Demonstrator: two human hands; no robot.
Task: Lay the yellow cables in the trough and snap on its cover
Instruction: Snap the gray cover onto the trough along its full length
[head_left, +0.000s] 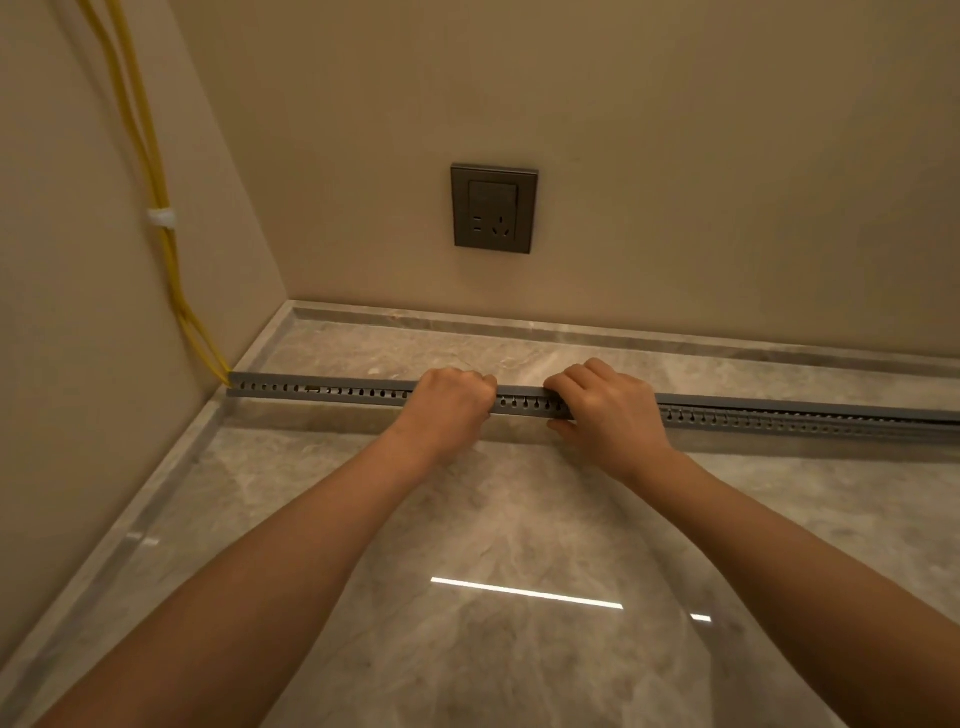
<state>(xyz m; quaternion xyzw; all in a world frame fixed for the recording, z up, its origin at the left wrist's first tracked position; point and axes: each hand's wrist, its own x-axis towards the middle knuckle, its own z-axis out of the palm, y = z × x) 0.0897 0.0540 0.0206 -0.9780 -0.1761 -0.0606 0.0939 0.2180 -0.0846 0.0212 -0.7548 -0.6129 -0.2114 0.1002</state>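
A polished marble surface (519, 519) is meeting beige walls (701, 156) under a grey socket (493, 209). The trough (322, 389) is running across mid-frame, cut off at right; yellow cables (156, 182) from upper left are vanishing into its left end. My left hand (449, 402) and right hand (608, 410) are gripping it, fingers curled over.

Room corner, two plain beige walls: back wall (675, 130) and left wall (62, 312) meet at a vertical seam. Dark grey wall socket (493, 209) set low on the back wall, with a rocker switch above the pin holes. Floor (519, 519) is polished grey-beige marble, veined and glossy. Matching marble skirting (571, 332) runs along both walls. Warm, dim light — a bright strip reflection (524, 592) on the floor, a smaller glint (700, 618) just right of it.
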